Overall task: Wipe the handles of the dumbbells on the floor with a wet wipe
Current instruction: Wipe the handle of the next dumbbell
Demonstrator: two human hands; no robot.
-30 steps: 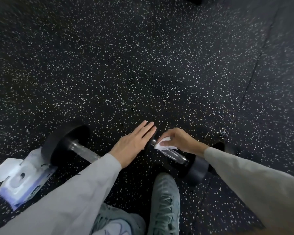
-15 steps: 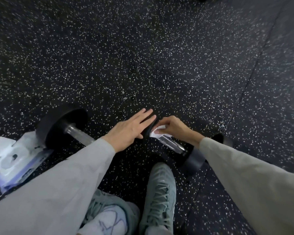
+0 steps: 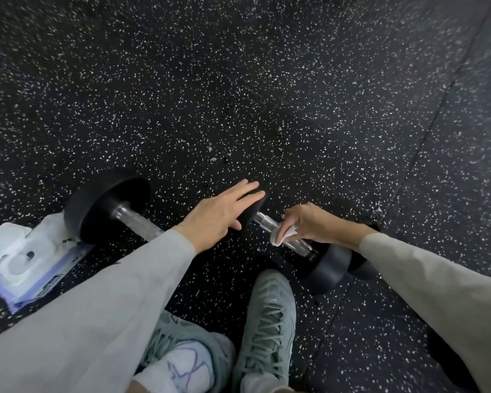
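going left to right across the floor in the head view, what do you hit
wet wipes pack → left dumbbell → left hand, flat on the right dumbbell's far weight → wet wipe pinched on its handle by the right hand

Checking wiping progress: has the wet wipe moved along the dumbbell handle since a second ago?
Yes. The wet wipe, pinched by the right hand, has slid along the handle from the weight head under the left hand toward the near head.

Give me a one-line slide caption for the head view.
Left hand steadies a dumbbell on the gym floor while right hand rubs a wet wipe along its handle.
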